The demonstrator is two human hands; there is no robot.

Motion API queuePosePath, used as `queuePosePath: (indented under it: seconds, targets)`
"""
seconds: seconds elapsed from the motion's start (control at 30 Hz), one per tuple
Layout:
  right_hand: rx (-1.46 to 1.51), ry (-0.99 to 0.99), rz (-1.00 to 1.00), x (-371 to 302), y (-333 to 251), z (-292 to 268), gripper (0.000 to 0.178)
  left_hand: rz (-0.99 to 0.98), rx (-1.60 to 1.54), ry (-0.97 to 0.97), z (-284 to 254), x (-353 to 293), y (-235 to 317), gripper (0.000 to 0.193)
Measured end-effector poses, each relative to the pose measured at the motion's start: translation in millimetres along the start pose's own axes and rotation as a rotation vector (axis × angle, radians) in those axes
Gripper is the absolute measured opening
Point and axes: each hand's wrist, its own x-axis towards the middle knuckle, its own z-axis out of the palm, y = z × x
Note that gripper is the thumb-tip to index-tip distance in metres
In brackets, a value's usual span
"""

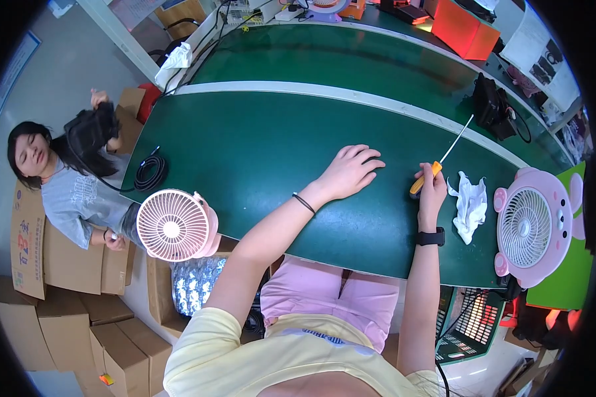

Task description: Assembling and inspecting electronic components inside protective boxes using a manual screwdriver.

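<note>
My left hand [349, 172] lies palm down on the green tabletop [258, 159], its fingers stretched out and holding nothing. To the right, my right hand [432, 197] is closed around the orange and black handle of a screwdriver [437, 169]. The screwdriver's thin metal shaft points up and to the far right. A crumpled white tissue [470, 206] lies just right of that hand. Farther right stands a pink fan [526, 226] with an animal-shaped casing. At the table's left edge is a round pale pink fan [172, 226], near my left forearm.
A coiled black cable [151, 172] lies on the left side. Beyond the white divider [351, 99] sits a black device [489, 106] with a cable. Another person [86, 192] stands at left, holding something black. Cardboard boxes [73, 255] and a green crate [467, 324] are below.
</note>
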Motion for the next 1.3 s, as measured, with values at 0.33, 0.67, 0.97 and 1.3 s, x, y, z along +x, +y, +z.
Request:
queuePosePath:
  seconds: [0.33, 0.67, 0.97, 1.3]
  targets:
    - [0.033, 0.001, 0.012, -0.5, -0.7, -0.1, 0.031, 0.014, -0.001, 0.035, 1.5, -0.2, -0.3, 0.028]
    - [0.005, 0.011, -0.011, -0.2, 0.4, 0.8, 0.032, 0.016, -0.015, 0.015, -1.4, -0.2, 0.0, 0.028]
    - [0.031, -0.011, -0.022, 4.7, 9.8, -0.8, 0.029, 0.003, 0.014, -0.011, -3.4, 2.1, 1.4, 0.030]
    - [-0.005, 0.007, -0.011, 0.0, 2.1, -0.9, 0.031, -0.017, 0.037, -0.061, -6.1, 1.0, 3.0, 0.032]
